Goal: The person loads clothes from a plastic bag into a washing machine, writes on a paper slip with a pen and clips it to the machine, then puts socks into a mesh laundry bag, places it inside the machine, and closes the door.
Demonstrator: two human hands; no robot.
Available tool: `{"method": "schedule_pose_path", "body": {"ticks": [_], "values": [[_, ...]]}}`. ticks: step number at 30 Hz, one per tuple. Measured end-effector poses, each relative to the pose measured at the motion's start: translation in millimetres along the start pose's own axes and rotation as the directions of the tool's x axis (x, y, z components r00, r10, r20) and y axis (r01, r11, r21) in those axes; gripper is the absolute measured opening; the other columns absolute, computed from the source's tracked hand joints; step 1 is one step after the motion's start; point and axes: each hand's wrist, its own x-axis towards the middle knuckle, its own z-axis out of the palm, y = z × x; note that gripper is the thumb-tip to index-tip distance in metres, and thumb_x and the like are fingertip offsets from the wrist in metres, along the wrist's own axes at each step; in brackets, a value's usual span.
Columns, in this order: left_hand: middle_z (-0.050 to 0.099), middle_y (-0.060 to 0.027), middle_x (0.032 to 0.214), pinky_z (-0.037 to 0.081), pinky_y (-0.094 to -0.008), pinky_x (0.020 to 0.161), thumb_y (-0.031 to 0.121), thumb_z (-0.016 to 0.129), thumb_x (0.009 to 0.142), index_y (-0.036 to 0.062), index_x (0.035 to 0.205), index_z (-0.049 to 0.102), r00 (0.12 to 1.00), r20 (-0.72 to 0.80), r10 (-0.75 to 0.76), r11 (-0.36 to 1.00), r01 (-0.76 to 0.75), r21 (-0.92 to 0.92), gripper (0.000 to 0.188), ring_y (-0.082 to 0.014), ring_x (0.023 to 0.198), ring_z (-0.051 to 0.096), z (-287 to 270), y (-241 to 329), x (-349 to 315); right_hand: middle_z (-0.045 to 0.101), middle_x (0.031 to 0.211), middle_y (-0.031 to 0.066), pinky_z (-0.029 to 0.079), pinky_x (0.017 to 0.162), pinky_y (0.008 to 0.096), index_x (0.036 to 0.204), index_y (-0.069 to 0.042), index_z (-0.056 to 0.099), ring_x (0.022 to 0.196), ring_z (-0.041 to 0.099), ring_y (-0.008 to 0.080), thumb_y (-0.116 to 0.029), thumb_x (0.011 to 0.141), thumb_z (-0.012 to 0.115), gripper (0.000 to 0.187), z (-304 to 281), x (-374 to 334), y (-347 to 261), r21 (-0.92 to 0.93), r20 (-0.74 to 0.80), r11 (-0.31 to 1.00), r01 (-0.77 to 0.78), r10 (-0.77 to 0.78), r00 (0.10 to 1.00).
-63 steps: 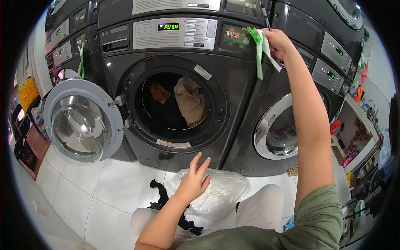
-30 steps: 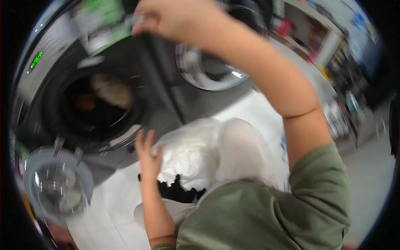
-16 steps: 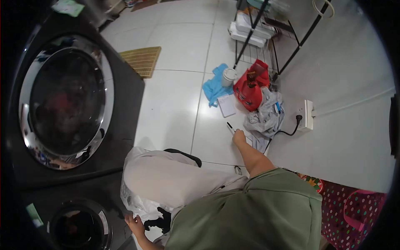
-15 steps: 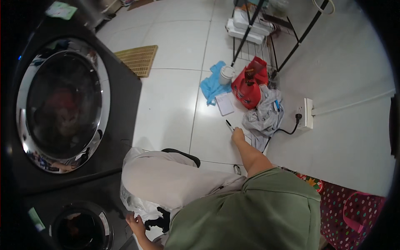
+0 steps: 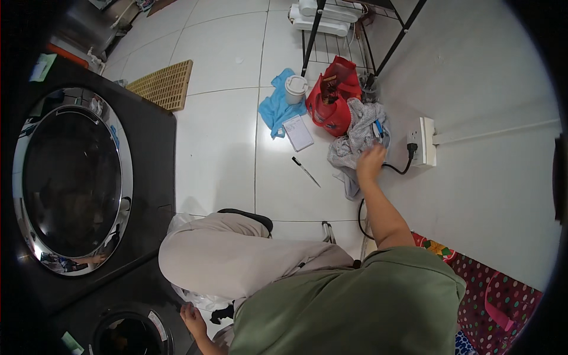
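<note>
My right hand (image 5: 371, 163) is over a grey crumpled cloth (image 5: 349, 149) on the floor, its fingertips at a small blue object (image 5: 377, 128) lying on the cloth. The fingers are blurred, so whether they grip it is unclear. A black-capped pen (image 5: 306, 172) lies on the white tiles to the left of that hand. Beyond the pen is a small white notepad (image 5: 297, 133). My left hand (image 5: 193, 320) is low beside the lower dark machine, fingers loosely apart and holding nothing visible. Some black fabric (image 5: 222, 314) is next to it.
A lidded white cup (image 5: 296, 89) stands on a blue cloth (image 5: 273, 112), beside a red bag (image 5: 329, 112). Black cord runs from the wall outlet (image 5: 423, 142). A front-loading machine (image 5: 155, 154) is at left, a wire rack (image 5: 312, 44) behind, a dotted bag (image 5: 491, 296) lower right.
My right hand has let go of the pen, which now lies on the tiles, and has moved right to the grey cloth. My left hand has stayed low near the machine. The view has shifted.
</note>
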Motion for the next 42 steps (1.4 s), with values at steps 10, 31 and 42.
{"method": "schedule_pose_path", "body": {"ticks": [10, 31, 42], "values": [[0.046, -0.0184, 0.127, 0.051, -0.0332, 0.080, 0.006, 0.059, 0.087, -0.0019, 0.114, 0.061, 0.991, 0.049, -0.121, 0.993, 0.120, 0.011, 0.029, -0.0282, 0.105, 0.057, 4.5, -14.2, -5.3, 0.051, 0.112, 0.0208, 0.045, 0.088, 0.0441, 0.116, -0.003, 0.057, 0.107, 0.052, 0.0380, -0.011, 0.084, 0.061, 0.033, 9.7, 42.9, 33.9, -0.040, 0.134, 0.964, -0.262, 0.265, 0.955], [0.054, -0.0171, 0.117, 0.050, -0.0349, 0.076, 0.014, 0.061, 0.087, 0.0031, 0.116, 0.063, 0.939, 0.140, -0.313, 0.941, 0.327, -0.091, 0.031, -0.0292, 0.098, 0.058, 26.2, -55.3, -1.0, 0.064, 0.088, 0.0097, 0.051, 0.070, 0.0297, 0.112, 0.003, 0.057, 0.081, 0.061, 0.0173, -0.011, 0.074, 0.076, 0.046, 60.6, 59.5, 97.4, 0.244, 0.110, 0.871, -0.427, 0.413, 0.904], [0.056, -0.0087, 0.109, 0.047, -0.0263, 0.059, 0.013, 0.061, 0.089, 0.0018, 0.120, 0.059, 0.886, 0.189, -0.424, 0.851, 0.461, -0.251, 0.033, -0.0134, 0.074, 0.059, 21.2, -41.1, -8.3, 0.060, 0.099, 0.0189, 0.050, 0.078, 0.0408, 0.112, -0.001, 0.058, 0.089, 0.060, 0.0339, -0.014, 0.071, 0.072, 0.045, 42.9, 55.7, 57.0, 0.105, 0.017, 0.906, -0.411, 0.411, 0.911]]}}
